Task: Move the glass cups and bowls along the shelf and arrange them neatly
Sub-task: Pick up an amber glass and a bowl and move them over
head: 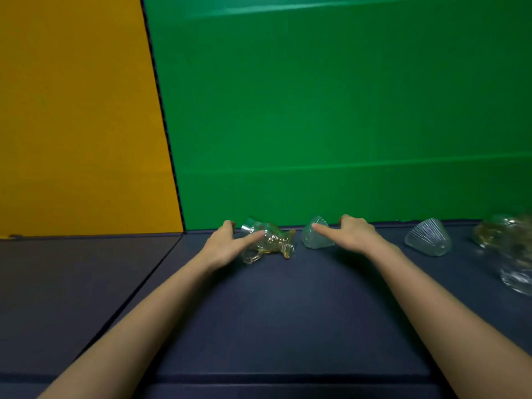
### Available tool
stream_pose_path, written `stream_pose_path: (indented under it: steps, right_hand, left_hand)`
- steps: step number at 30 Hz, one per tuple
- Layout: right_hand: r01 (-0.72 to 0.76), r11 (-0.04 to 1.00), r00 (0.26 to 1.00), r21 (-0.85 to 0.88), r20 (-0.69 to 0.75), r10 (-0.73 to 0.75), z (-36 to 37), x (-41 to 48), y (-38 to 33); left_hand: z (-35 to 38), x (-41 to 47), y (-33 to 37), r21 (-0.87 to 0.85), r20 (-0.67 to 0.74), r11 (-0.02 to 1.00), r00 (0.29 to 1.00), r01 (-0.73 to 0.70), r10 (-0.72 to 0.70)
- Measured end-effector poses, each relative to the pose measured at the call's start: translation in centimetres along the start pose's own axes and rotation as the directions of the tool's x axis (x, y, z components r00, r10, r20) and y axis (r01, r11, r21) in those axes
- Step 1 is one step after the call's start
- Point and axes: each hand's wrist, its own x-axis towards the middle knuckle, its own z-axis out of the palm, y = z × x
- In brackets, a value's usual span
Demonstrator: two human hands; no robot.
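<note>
On the dark blue shelf (288, 312), near the green back wall, stands a clear glass cup with an amber rim and handle (270, 240). My left hand (227, 243) wraps around it, thumb in front and fingers behind. Just to its right sits a ribbed clear glass bowl (315, 239), upside down. My right hand (354, 233) grips that bowl from the right, thumb across its front. A second ribbed upside-down bowl (429, 237) stands alone further right. At the far right edge is a blurred cluster of glassware (509, 249).
The green back wall (345, 110) rises directly behind the glassware. A yellow panel (72, 110) meets it at the left. Left of a seam lies a greyer shelf section (72, 269). The shelf's front edge (288, 380) runs along the bottom.
</note>
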Motion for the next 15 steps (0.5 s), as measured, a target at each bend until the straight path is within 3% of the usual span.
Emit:
stream_pose_path:
  steps: [3,7,15]
  right_hand:
    - [-0.049,0.998,0.999,0.050,0.015,0.048,0.9,0.4,-0.5]
    - [-0.077,0.992,0.997,0.095,0.003,0.077,1.5,0.7,-1.5]
    - [-0.117,0.987,0.993,0.110,-0.004,0.118,2.1,1.4,-2.4]
  left_hand:
    - [0.4,1.4,-0.6,-0.179,0.098,0.982,0.994,0.064,-0.047]
    - [0.8,2.8,-1.1,-0.266,0.152,0.959,0.987,0.096,-0.056]
    - [1.0,4.1,-1.5,-0.399,0.306,0.916,0.947,0.034,0.098]
